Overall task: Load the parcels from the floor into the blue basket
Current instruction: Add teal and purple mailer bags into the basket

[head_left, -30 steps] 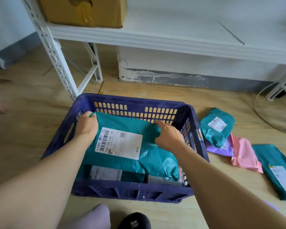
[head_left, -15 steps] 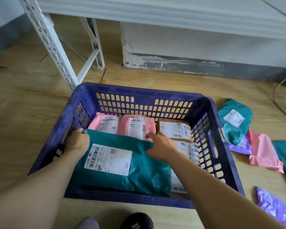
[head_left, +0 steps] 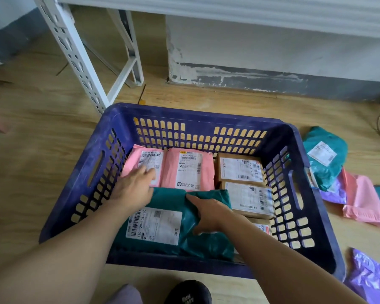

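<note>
While the toe of a black shoe (head_left: 188,292) shows at the bottom edge, both bare forearms reach over the near wall of the blue basket (head_left: 206,115), which stands on the wooden floor (head_left: 42,150). A teal parcel (head_left: 206,244) lies flat in the basket's near half, label up. The right hand (head_left: 208,213) rests palm down on it, fingers close together and pointing to its far edge, thumb set apart (nothing is pinched). The left hand (head_left: 134,189) lies farther in, its fingers straight and slightly spread across the label of the left pink parcel (head_left: 147,155). A second pink parcel (head_left: 189,170) sits just beside that one, and two brown boxes (head_left: 239,170) fill the right side. Outside the basket, to its right, a purple mailer (head_left: 369,279) lies nearest, then a pink mailer (head_left: 360,198) overlapping a lilac one (head_left: 333,194), with a teal mailer (head_left: 325,154) on top of them. A white shelf post (head_left: 75,53) rises beyond the basket's far left corner.
</note>
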A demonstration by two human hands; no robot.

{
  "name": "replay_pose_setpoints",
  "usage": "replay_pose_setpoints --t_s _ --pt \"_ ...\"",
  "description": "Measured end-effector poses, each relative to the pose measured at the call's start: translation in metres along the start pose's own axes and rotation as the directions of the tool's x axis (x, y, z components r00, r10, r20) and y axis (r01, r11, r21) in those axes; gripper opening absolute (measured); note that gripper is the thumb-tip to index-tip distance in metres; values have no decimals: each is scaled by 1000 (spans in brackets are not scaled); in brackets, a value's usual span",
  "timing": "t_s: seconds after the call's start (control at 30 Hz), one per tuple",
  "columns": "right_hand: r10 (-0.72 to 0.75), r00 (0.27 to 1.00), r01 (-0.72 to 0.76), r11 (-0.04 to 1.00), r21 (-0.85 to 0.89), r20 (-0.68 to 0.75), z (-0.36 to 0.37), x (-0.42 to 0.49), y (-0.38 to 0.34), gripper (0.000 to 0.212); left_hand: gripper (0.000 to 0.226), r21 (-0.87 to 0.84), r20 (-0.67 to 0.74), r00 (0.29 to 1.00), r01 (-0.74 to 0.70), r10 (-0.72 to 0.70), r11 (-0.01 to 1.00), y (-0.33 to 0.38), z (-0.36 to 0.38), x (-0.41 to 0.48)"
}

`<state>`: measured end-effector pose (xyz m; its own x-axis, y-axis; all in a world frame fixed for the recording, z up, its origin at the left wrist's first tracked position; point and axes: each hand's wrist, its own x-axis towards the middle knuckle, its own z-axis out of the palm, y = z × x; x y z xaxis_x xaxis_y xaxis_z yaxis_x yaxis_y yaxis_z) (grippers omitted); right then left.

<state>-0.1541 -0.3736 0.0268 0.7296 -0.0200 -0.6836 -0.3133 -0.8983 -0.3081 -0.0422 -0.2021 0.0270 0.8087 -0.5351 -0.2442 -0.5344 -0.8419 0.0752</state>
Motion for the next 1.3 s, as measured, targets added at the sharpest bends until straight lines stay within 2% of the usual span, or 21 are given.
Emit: replay_pose_setpoints --t_s 0.03,0.1,0.2,0.23,0.3,0.47,0.67,0.8,0.93,1.03,1.13,1.23,1.3 --pt "0 1000 0 1000 6 -12 -2 0 -1 98 16 -57 53 997 -50 53 997 9 -2 0" --pt "16 994 -11 999 45 -112 -8 0 -2 81 20 -152 155 980 -99 123 983 26 0 1" --pt "137 945 -116 990 86 -298 -17 2 2 51 27 -107 270 947 -152 176 983 44 9 5" --pt "170 940 -154 985 78 -296 -19 2 5 47 31 -64 305 937 -159 171 985 46 12 7" --pt "208 961 -201 978 53 -180 -17 3 12 43 34 0 362 923 -142 132 990 48 15 11" --pt "66 993 -67 998 8 100 -15 4 10 46 36 102 430 902 -100 47 990 56 16 15" --pt "11 969 -27 998 63 247 -9 -4 15 74 44 172 393 918 -129 52 977 60 14 11" --pt "-7 970 -6 999 50 245 -7 -7 15 77 45 62 294 950 -132 109 989 52 13 7" --pt "-10 967 -9 997 71 253 -8 -6 14 78 33 -23 195 942 -275 274 961 48 6 6" --pt "-12 965 -16 995 102 264 -5 -3 13 79 37 -33 272 917 -294 292 955 61 2 5" --pt "-22 961 -13 992 122 276 -1 0 8 81 46 35 372 896 -275 243 961 73 2 7" --pt "-27 972 -6 990 142 231 -4 -1 6 75 40 42 374 901 -255 222 966 76 1 12" --pt "-19 991 -9 979 203 134 -10 -4 9 67 34 8 315 921 -243 228 970 77 -3 13"
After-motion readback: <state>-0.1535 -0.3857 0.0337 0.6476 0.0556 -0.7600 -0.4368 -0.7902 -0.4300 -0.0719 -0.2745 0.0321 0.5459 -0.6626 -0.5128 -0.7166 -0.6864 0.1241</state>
